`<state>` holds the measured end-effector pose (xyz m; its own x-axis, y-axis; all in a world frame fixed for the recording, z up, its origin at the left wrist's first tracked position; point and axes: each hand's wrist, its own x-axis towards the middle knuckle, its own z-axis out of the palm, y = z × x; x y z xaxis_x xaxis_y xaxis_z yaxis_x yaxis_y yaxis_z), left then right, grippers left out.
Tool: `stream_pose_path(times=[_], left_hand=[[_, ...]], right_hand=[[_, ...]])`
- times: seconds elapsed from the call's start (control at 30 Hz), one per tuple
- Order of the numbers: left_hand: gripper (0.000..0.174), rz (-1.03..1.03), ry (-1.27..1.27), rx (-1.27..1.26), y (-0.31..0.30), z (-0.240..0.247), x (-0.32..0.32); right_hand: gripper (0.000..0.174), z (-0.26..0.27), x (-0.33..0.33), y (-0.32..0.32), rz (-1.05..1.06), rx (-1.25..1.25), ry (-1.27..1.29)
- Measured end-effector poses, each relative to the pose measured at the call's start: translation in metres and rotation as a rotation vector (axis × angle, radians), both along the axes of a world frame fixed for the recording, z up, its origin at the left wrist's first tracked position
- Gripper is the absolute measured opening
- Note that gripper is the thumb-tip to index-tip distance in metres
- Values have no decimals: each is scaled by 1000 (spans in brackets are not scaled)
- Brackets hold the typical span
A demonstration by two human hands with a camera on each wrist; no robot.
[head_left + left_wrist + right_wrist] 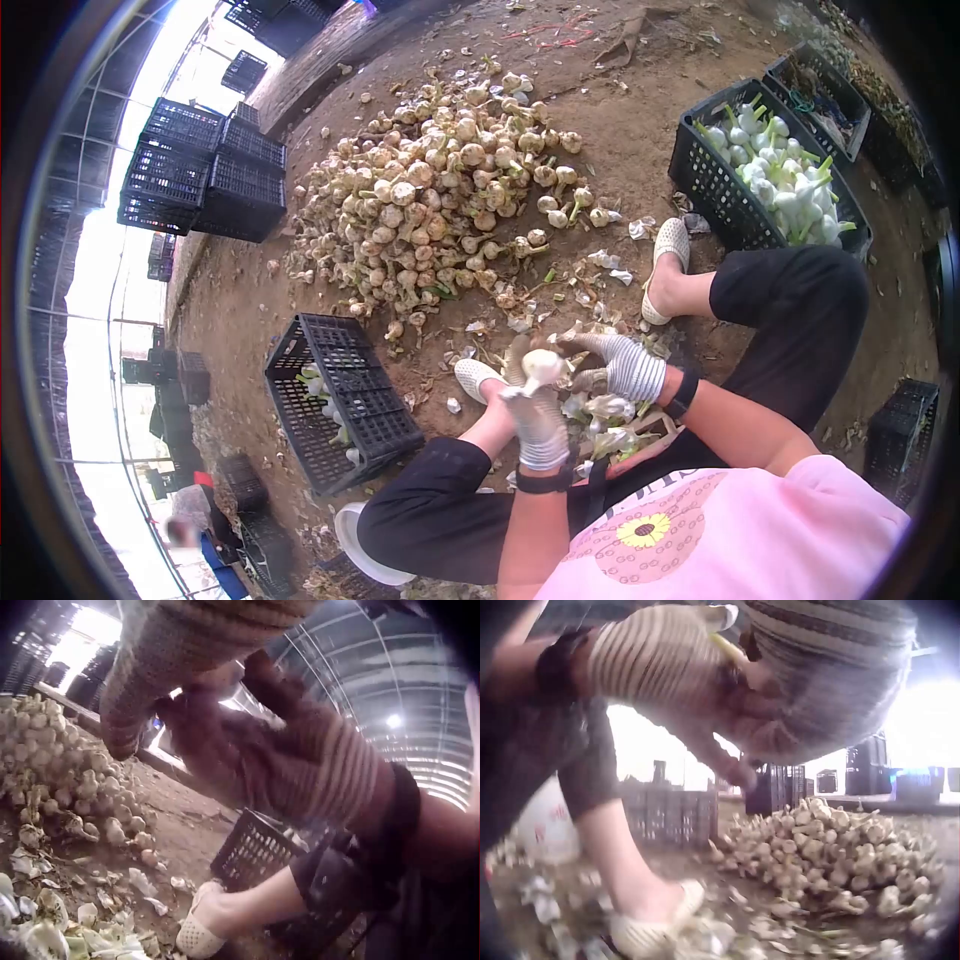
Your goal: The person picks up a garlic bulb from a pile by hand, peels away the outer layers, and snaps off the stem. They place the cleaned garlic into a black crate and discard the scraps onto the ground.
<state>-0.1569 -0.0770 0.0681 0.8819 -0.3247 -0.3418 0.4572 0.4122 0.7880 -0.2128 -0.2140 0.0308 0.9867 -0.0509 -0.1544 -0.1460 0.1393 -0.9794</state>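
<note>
In the head view, the gloved left hand [537, 418] grips a pale garlic bulb [543, 368]. Beside it, the gloved right hand [628, 368] has its thumb and fingers spread apart, pointing toward the bulb. The left wrist view shows the left hand [187, 656] large at the top and the right hand [285, 761] behind it. A greenish stem [729, 649] shows between the left hand [664, 664] and the right hand [840, 675] in the right wrist view; blur hides where the fingertips touch. Peeled bulbs and husks [608, 408] lie below the hands.
A large heap of unpeeled garlic [420, 200] covers the ground ahead. One black crate [730, 205] at the right holds white bulbs; another crate [345, 400], tipped at the left, holds a few. Stacked crates [205, 170] stand far left. Both feet flank the husk-strewn soil.
</note>
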Motion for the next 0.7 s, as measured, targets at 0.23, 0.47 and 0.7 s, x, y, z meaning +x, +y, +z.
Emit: stream_pose_path(times=[0.23, 0.47, 0.7], left_hand=[[45, -189, -508, 508, 5, 18, 0], [11, -320, -1287, 1176, 1, 35, 4], [12, -351, -342, 651, 14, 17, 12]], right_hand=[[44, 22, 1, -13, -121, 275, 46], [48, 22, -2, -17, 27, -236, -80], [50, 21, -8, -16, 63, 125, -88]])
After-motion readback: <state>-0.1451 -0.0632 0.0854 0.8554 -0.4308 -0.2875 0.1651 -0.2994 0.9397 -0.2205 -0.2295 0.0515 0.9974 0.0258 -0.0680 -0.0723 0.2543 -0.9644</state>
